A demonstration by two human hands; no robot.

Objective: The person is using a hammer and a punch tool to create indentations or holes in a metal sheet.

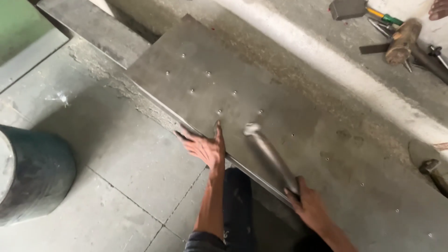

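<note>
Nearest the camera, a dark trouser leg (239, 205) is seen between the two forearms. The right hand (311, 207) is clenched round the handle of a hammer (269, 154), which is blurred with motion; its head lies over the sheet (280, 140), close to the near edge. The left hand (204, 147) is laid flat and released, fingers spread, on the near edge of the sheet, and nothing is gripped by it.

The sheet, a grey metal plate, is laid aslant on the concrete floor (116, 163). Many small bright rivets or nails (208, 73) are already set in it, in rows that run from its far corner down toward the hands; a few more are scattered to the right. Much of the fastening is judged to be done at the far end, while the stretch by the hammer head is the part in hand. How many points are left cannot be told.

To the left, a dark drum (32, 172) is stood on the floor. Farther off, beyond a pale raised strip (354, 70), a second hammer with a wooden head (402, 41), a green-handled screwdriver (383, 17) and other tools are laid out. Another person's fingers (439, 9) are seen at the top right corner.
</note>
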